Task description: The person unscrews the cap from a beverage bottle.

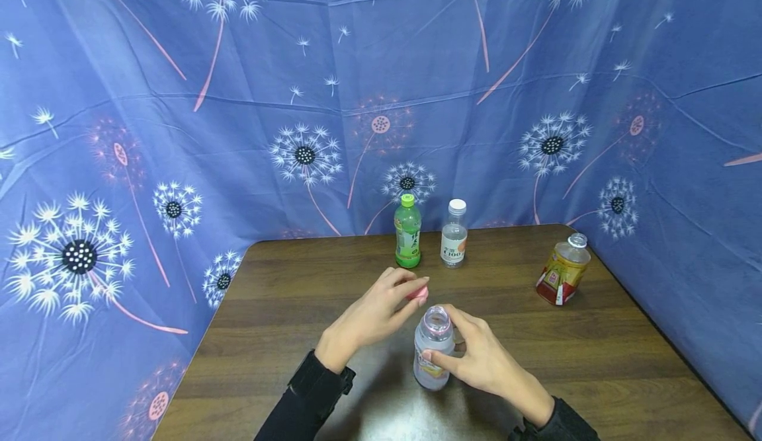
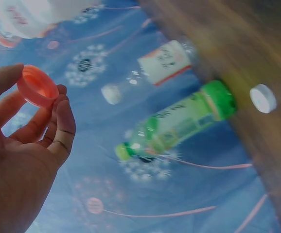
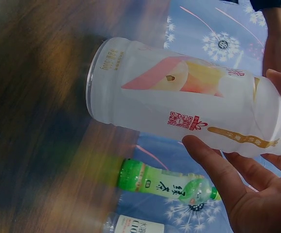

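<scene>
My left hand (image 1: pixel 381 309) pinches a pink bottle cap (image 2: pixel 37 86) between thumb and fingertips, its hollow side showing in the left wrist view. It hovers just left of and beyond the mouth of a whitish drink bottle (image 1: pixel 433 355). That bottle is upright near the front of the table, with its mouth uncovered. My right hand (image 1: pixel 485 355) grips it from the right, thumb on the near side and fingers behind. A fruit picture and a QR code (image 3: pixel 182 120) show on its label in the right wrist view.
On the wooden table (image 1: pixel 286 295) stand a green tea bottle (image 1: pixel 407 233) and a clear bottle with a white cap (image 1: pixel 454 236) at the back. A bottle of reddish-brown drink (image 1: pixel 562 272) is at the right. A loose white cap (image 2: pixel 263 98) lies near the green bottle. Blue patterned cloth (image 1: pixel 381 64) hangs behind.
</scene>
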A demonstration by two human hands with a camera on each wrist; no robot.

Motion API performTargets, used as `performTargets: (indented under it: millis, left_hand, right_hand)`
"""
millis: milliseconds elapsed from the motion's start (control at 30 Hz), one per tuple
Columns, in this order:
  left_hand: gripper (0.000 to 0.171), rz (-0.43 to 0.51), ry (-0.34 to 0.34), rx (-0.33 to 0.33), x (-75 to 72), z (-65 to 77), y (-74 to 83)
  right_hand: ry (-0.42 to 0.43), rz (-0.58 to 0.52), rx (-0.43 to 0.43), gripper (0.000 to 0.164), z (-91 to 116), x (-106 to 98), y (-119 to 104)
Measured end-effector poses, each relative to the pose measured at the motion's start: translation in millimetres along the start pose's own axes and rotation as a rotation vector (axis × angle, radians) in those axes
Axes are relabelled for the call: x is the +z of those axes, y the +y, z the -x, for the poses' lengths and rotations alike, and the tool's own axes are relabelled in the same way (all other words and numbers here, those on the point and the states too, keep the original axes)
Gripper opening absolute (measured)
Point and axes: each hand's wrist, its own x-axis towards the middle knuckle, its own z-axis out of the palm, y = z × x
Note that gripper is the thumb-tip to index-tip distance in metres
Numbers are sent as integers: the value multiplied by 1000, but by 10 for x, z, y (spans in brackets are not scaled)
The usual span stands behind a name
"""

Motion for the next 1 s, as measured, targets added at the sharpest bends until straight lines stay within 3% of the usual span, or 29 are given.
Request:
performTargets:
  millis: [200,300,500,1000]
  left_hand:
    - [39,21,8,114,-91,-66,238]
    - [39,26,-21,132,-112,-66,301]
    - [35,17,-70,184,-130,-35,326]
    - [26,11,-99,235,-148,-77,395]
  right_hand:
    - [-1,-13,-55,67,5,-9,20]
    - [-14,3,-64,72,8,-16,28]
    - [-7,70,-60,74,12,-22,26]
    - [14,41,-13,69,28,-20,17]
